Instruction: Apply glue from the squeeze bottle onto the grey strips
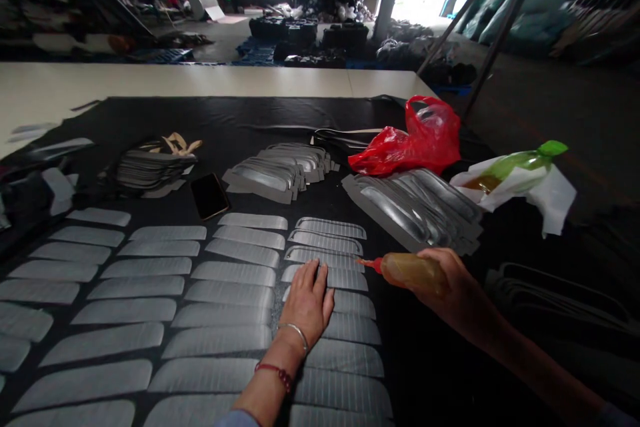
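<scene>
My right hand [447, 278] is wrapped round a squeeze bottle [407, 272] of amber liquid, probably glue, held on its side. Its red nozzle points left and meets the right end of a grey curved-edge piece [325, 257] in the right-hand column. Flat on that column lies my left hand [309, 297], fingers stretched out, the fingertips at the lower edge of the same piece. The top few pieces there carry a line along their edges. Several more columns of grey pieces [223, 315] cover the black sheet to the left.
Behind the columns lie a phone [210, 196], stacked grey pieces [280, 170], a larger stack [417, 207] and a red plastic bag [413, 140]. A green-topped bag on white paper [515, 173] lies at the right. Dark bundles [310, 33] stand beyond the table.
</scene>
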`<control>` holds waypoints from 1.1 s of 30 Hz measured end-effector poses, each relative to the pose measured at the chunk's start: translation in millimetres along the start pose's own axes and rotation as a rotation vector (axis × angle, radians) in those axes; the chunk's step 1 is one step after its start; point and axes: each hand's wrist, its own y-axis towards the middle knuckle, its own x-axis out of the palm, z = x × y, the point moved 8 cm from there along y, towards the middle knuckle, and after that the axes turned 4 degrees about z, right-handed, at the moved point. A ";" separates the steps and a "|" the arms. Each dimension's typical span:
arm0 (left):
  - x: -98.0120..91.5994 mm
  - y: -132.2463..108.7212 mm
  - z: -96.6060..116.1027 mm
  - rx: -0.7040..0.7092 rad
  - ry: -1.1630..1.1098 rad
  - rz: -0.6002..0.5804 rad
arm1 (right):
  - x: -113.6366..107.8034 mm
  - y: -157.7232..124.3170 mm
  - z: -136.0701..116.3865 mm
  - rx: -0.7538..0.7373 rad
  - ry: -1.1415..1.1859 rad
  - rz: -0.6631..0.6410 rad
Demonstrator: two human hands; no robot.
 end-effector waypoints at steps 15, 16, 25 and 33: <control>-1.9 1.2 0.7 0.012 -0.025 -0.006 | -9.5 -8.3 1.4 0.017 -0.010 0.045; -1.8 1.0 0.5 0.010 -0.026 -0.007 | -8.3 -6.3 2.4 0.036 -0.003 0.047; -0.2 2.2 -1.8 -0.003 -0.103 -0.002 | 23.7 3.5 10.7 0.495 0.387 0.066; -17.3 -9.1 15.9 -0.011 -0.144 -0.090 | 54.3 18.7 -23.6 0.415 0.504 -0.033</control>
